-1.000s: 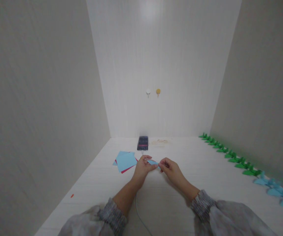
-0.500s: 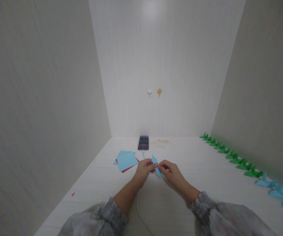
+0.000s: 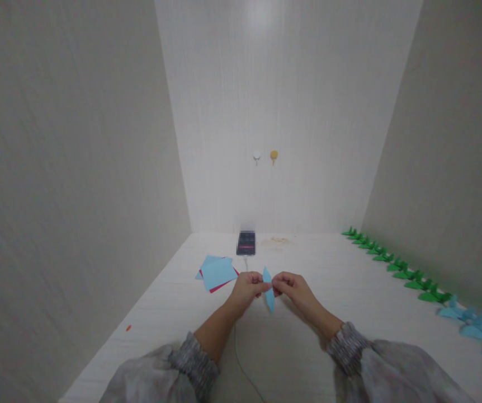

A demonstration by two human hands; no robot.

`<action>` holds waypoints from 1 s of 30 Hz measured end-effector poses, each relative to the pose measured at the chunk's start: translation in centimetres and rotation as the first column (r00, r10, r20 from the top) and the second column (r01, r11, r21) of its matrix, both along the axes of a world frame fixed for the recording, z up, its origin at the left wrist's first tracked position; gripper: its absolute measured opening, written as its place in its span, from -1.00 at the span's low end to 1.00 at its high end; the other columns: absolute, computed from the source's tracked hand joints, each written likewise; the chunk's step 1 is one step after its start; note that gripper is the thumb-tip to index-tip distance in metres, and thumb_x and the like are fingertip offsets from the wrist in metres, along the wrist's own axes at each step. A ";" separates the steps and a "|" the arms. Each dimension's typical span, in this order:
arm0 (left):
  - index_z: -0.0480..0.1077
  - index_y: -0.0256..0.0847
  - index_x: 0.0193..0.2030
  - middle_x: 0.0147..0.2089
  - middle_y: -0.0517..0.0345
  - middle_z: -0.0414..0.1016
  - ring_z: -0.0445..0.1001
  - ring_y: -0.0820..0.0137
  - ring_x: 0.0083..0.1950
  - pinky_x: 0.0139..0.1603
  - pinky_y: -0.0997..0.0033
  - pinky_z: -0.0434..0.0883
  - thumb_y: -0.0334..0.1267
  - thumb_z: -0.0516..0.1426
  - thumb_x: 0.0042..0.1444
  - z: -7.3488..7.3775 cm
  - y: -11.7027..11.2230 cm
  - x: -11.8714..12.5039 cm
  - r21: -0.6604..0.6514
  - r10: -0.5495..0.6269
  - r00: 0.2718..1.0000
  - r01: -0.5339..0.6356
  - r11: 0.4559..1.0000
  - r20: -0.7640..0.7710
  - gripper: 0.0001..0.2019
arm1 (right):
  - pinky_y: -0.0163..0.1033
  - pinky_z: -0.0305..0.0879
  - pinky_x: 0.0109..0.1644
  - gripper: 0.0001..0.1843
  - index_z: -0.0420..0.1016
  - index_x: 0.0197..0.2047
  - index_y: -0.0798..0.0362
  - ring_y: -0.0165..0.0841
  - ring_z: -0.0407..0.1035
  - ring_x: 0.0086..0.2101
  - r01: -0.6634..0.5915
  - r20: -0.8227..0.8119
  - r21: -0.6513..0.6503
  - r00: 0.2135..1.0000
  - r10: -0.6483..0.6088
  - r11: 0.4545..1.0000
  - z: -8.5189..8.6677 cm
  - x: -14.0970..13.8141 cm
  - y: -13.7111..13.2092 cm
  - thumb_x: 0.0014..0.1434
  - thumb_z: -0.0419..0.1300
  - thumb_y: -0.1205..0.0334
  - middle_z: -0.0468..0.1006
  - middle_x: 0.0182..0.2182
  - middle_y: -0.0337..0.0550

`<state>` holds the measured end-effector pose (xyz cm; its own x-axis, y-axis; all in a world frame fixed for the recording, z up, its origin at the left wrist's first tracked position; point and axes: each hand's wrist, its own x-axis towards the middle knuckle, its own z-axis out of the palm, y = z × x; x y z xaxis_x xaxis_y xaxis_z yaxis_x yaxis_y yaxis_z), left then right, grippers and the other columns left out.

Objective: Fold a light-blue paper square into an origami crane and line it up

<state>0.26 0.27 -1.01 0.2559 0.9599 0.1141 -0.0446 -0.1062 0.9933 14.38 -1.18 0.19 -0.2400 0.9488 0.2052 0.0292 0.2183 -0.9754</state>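
A small folded piece of light blue paper [image 3: 268, 291] stands on end between my two hands, just above the white table [image 3: 165, 313]. My left hand [image 3: 247, 288] pinches its left side with closed fingers. From the right, my right hand [image 3: 293, 288] pinches the same piece, fingers curled. Both wrists rest near the table's middle.
A stack of blue and red paper sheets [image 3: 216, 273] lies left of my hands. A phone [image 3: 246, 243] with a white cable [image 3: 245, 369] sits behind them. Along the right wall runs a row of green folded figures [image 3: 392, 264], then blue ones [image 3: 476, 330]. Two wall hooks [image 3: 265, 156] hang ahead.
The blue paper piece has turned from lying flat between my fingers to standing upright. Both hands stayed in place, still pinching it.
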 end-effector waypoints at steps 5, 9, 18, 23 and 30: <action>0.30 -0.28 -0.67 -0.76 0.33 0.17 0.05 0.61 -0.70 -0.66 0.56 0.00 -0.24 0.20 -0.39 -0.3 -0.4 0.4 -0.018 -0.067 0.997 0.066 0.998 -0.048 -0.82 | -0.40 0.06 -0.54 -0.83 0.36 -0.59 0.14 -0.51 0.15 -0.63 -0.016 0.020 0.035 1.000 0.015 0.999 -0.1 0.1 0.1 -0.18 0.17 0.18 0.28 -0.71 -0.33; 0.29 -0.28 -0.71 -0.77 0.34 0.15 0.05 0.60 -0.70 -0.65 0.56 -0.02 -0.26 0.20 -0.39 0.1 -0.8 0.4 -0.014 -0.115 0.990 0.114 0.993 -0.077 -0.83 | -0.39 0.04 -0.53 -0.77 0.32 -0.68 0.13 -0.51 0.12 -0.63 0.054 0.024 0.058 0.998 -0.055 0.997 -0.6 0.2 0.2 -0.15 0.15 0.17 0.25 -0.73 -0.32; 0.30 -0.30 -0.68 -0.76 0.35 0.13 0.04 0.61 -0.69 -0.65 0.55 -0.04 -0.26 0.17 -0.36 0.3 -0.6 0.3 -0.008 -0.161 0.978 0.162 0.987 -0.135 -0.85 | -0.39 0.05 -0.51 -0.72 0.29 -0.69 0.11 -0.49 0.12 -0.62 0.088 -0.063 0.055 0.994 -0.085 0.995 -0.6 -0.1 -0.1 -0.09 0.09 0.12 0.23 -0.71 -0.30; 0.21 -0.29 -0.74 -0.79 0.37 0.11 0.03 0.63 -0.73 -0.69 0.55 -0.07 -0.26 0.19 -0.41 -0.7 -0.3 0.2 -0.062 -0.199 0.962 0.190 0.980 -0.188 -0.78 | -0.38 0.05 -0.49 -0.76 0.33 -0.58 0.13 -0.49 0.12 -0.60 0.171 -0.145 0.084 0.977 -0.158 0.982 -0.2 0.2 0.0 -0.06 0.07 0.13 0.24 -0.69 -0.31; 0.25 -0.31 -0.67 -0.72 0.30 0.23 0.16 0.61 -0.67 -0.61 0.58 0.10 -0.20 0.15 -0.29 -0.3 -0.2 0.2 0.026 -0.089 0.994 0.091 0.995 -0.062 -0.78 | -0.38 0.07 -0.50 -0.82 0.34 -0.49 0.13 -0.51 0.16 -0.59 0.092 -0.163 0.059 0.983 -0.081 0.994 0.2 0.2 0.1 -0.08 0.11 0.16 0.31 -0.61 -0.29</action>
<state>0.44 0.09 -1.36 0.3488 0.9291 0.1231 0.0053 -0.1333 0.9911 14.63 -1.08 0.37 -0.1161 0.9476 0.2977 -0.1048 0.2863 -0.9524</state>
